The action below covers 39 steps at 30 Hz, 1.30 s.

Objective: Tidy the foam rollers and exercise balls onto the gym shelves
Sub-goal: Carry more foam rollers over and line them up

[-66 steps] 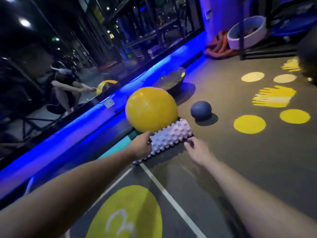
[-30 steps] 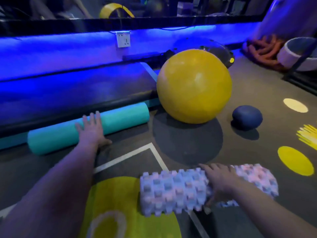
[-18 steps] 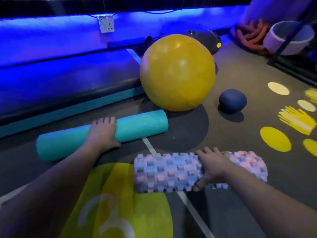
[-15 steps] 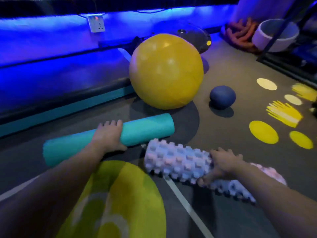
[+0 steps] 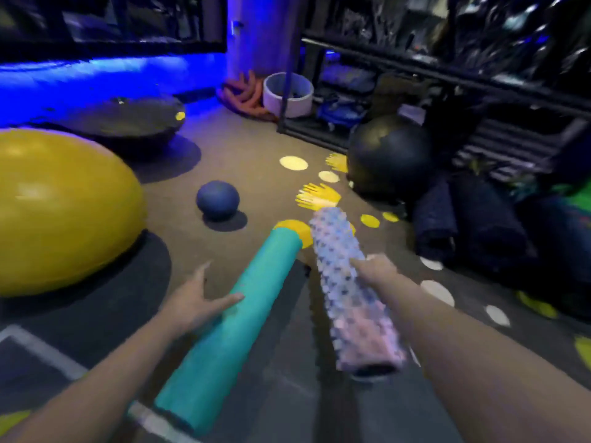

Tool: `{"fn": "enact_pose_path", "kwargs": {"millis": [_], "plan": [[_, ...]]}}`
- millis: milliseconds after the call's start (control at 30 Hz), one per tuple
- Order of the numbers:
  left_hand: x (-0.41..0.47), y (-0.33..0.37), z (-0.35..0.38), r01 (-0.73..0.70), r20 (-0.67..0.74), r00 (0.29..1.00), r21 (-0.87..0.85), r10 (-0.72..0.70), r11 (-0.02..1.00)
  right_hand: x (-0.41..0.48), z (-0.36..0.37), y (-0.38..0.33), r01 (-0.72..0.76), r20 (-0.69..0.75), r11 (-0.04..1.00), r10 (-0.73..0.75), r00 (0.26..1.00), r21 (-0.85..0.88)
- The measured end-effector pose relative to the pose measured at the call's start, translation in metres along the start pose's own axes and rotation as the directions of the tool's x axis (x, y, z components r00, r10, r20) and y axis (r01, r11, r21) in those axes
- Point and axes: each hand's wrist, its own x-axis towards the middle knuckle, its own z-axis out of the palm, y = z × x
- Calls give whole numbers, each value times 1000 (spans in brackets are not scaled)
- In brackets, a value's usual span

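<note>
My left hand (image 5: pixel 195 302) holds a smooth teal foam roller (image 5: pixel 256 282) from its left side, fingers partly spread. My right hand (image 5: pixel 374 270) grips a pale knobbly foam roller (image 5: pixel 348 298) around its middle. Both rollers are off the floor and point forward, side by side. A large yellow exercise ball (image 5: pixel 57 212) rests on the floor at the left. A small dark blue ball (image 5: pixel 217 199) lies ahead of the rollers. A big black ball (image 5: pixel 387 161) sits against the dark metal shelves (image 5: pixel 447 75) at the right.
An upturned black balance dome (image 5: pixel 128 119) lies behind the yellow ball. A white ring tub (image 5: pixel 287 94) and orange ropes (image 5: pixel 243 94) sit by the shelf post. Dark rolled mats (image 5: pixel 463 219) lie on the floor at the right. Yellow markings dot the floor.
Both rollers have been lifted off the floor and swung to point forward. My view has turned right, from the blue-lit wall toward the shelves and black ball.
</note>
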Motion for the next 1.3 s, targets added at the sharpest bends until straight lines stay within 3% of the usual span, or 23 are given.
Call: {"fn": "enact_pose_path", "kwargs": {"millis": [67,100,233,433,567,700,800,900,1000,1100,1167,1200,1300], "plan": [[-14,3,32,-3,159,987,236,-36,972,1,16,28,21,155,999,-14,988,-44],[-25,1,50,-2,231,971,266,-62,964,1,27,45,-31,216,998,40,976,-46],[-55,15,103,24,381,925,-60,1,998,10,51,94,-159,307,986,135,942,55],[-27,62,139,203,126,972,-22,-199,979,46,37,105,-112,198,942,50,979,317],[-2,113,127,160,92,985,-179,-145,971,71,2,87,-130,99,770,87,991,625],[11,165,123,95,137,989,-283,-58,954,93,-50,77,-27,-71,622,131,989,782],[17,214,136,52,178,984,-433,29,900,114,-104,78,81,-231,637,157,960,766],[22,266,145,12,145,987,-515,73,857,149,-184,89,85,-315,713,196,929,696],[24,306,149,-4,149,983,-550,104,835,186,-256,105,139,-404,799,138,904,585],[29,335,151,-35,147,980,-548,137,836,203,-283,126,100,-543,958,65,837,269],[33,351,154,-44,165,973,-547,159,836,208,-272,144,90,-599,993,-23,800,83],[34,359,157,-39,174,972,-551,161,834,209,-262,155,113,-627,991,-45,778,70],[41,384,169,-50,188,963,-572,190,818,203,-223,182,173,-692,946,68,718,273]]}}
